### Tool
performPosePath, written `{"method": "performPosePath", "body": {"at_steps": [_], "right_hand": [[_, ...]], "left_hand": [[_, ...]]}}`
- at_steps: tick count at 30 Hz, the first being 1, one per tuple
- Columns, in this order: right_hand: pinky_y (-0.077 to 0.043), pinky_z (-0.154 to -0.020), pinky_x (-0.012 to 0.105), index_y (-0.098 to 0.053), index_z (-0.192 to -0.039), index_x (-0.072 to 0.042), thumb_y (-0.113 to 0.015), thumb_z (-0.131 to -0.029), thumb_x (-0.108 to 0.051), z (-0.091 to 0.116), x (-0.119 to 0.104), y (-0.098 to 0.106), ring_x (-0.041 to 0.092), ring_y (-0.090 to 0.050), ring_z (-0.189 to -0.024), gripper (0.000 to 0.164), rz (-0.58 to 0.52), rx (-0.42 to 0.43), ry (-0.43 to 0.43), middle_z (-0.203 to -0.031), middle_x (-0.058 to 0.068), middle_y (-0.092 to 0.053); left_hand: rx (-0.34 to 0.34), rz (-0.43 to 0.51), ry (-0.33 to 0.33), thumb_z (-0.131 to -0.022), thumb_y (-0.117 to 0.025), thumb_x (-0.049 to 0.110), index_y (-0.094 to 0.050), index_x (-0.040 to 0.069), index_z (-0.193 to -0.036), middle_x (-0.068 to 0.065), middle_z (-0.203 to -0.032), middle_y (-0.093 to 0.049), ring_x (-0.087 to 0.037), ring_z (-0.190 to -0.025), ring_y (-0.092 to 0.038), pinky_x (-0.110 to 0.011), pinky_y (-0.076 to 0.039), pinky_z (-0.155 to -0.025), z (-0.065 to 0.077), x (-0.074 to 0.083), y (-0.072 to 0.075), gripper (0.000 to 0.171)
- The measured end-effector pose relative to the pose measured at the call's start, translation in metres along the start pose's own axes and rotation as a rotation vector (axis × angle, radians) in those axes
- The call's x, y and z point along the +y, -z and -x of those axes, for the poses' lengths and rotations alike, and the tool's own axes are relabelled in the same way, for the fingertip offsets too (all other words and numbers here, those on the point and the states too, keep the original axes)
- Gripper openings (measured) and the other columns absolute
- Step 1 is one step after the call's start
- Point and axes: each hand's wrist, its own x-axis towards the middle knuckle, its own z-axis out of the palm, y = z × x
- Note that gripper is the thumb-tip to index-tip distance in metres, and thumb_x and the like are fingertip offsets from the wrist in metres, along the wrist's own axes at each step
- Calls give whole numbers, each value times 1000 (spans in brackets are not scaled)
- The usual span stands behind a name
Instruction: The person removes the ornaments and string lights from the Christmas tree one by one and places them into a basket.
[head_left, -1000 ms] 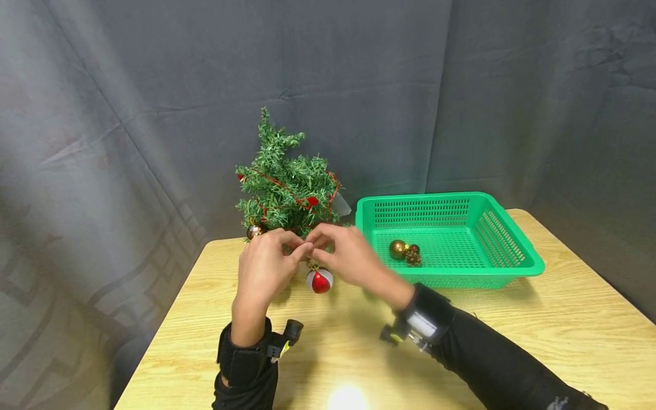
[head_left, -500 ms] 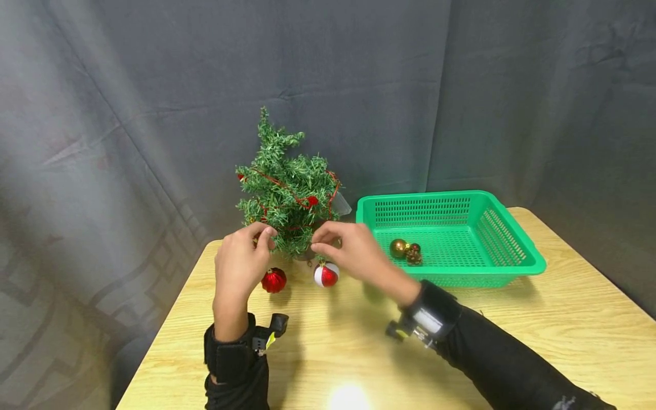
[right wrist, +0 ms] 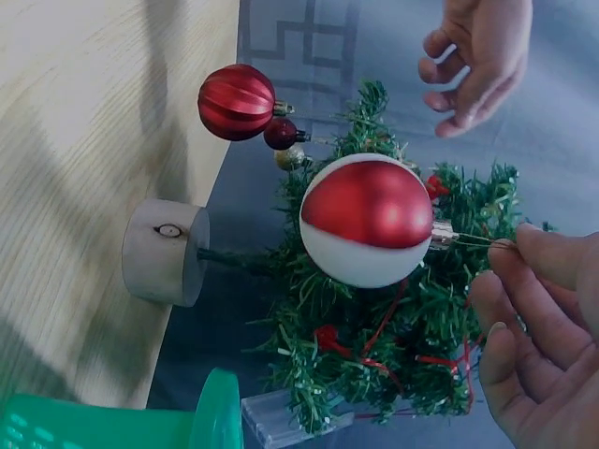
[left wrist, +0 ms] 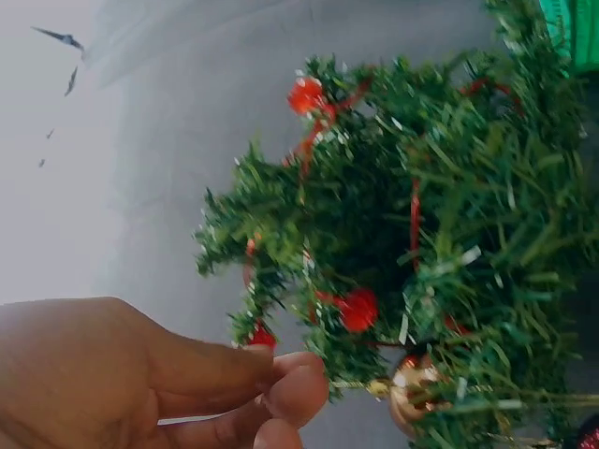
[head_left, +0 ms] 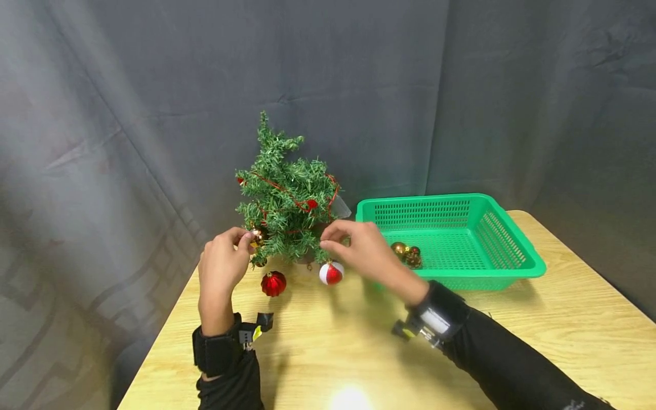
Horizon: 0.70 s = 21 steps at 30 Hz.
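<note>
In the head view my right hand [head_left: 365, 250] pinches the thin gold string of a red-and-white bauble [head_left: 332, 273], which hangs below the fingertips. The right wrist view shows this bauble [right wrist: 369, 221] large in front of the small Christmas tree [right wrist: 412, 327], its string running to thumb and forefinger [right wrist: 538, 248]. My left hand [head_left: 224, 259] is at the tree's left side, its fingers loosely bent, overlapping a shiny gold bauble [head_left: 258, 234]. In the left wrist view its fingertips appear beside that bauble's string [left wrist: 351, 384]. A ribbed red bauble [head_left: 274, 283] hangs at the lower front branches.
A green basket [head_left: 461, 279] stands right of the tree, holding a bronze bauble [head_left: 399, 249], a pinecone [head_left: 413, 259] and a small dark red ball [head_left: 414, 250]. Red beaded garland [head_left: 310, 204] wraps the tree. The tree has a wooden stump base [right wrist: 167, 251].
My hands were together over the red-and-white bauble's string and have parted. The left hand moved left to the tree's side, uncovering the ribbed red bauble; the right shifted slightly right with its bauble.
</note>
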Motion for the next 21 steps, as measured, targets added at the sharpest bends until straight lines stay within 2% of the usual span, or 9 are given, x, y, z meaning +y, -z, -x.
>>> {"method": "performPosePath", "body": {"at_steps": [6, 12, 15, 18, 21], "right_hand": [[-55, -74, 26, -71, -98, -20, -72, -91, -23, 1, 3, 3, 8, -67, -82, 8, 11, 15, -21, -91, -8, -73], [-55, -75, 27, -72, -100, -17, -69, -93, -24, 2, 7, 6, 11, -68, -84, 11, 38, 32, -23, -94, -4, -75], [-55, -73, 28, -72, -101, -18, -69, -93, -26, 2, 8, 8, 11, -68, -85, 12, 48, 39, -27, -95, -4, -75], [-53, -70, 27, -72, -101, -19, -69, -94, -28, 0, 9, 9, 10, -67, -85, 12, 50, 40, -33, -95, -5, -75], [-53, -71, 27, -72, -102, -19, -67, -95, -28, -1, 11, 9, 9, -66, -84, 12, 46, 37, -47, -94, -5, -74]], "left_hand": [[-32, -1, 23, -103, -52, 28, -73, 9, -109, -8, -91, -76, -31, -82, -66, -46, -46, -74, -7, -10, -2, 28], [-72, 14, 49, -103, -48, 23, -73, 7, -111, -10, -93, -77, -25, -70, -62, -34, -40, -61, -13, -24, -5, 31], [-125, 12, 89, -104, -45, 24, -72, 9, -115, -10, -97, -76, -22, -70, -63, -34, -41, -61, -14, -31, -4, 32], [-205, 2, 118, -105, -44, 24, -69, 10, -119, -11, -102, -75, -23, -78, -67, -41, -45, -71, -14, -37, -3, 32], [-279, 3, 105, -105, -44, 19, -67, 6, -122, -13, -106, -74, -23, -81, -69, -42, -48, -74, -15, -41, -5, 32]]}}
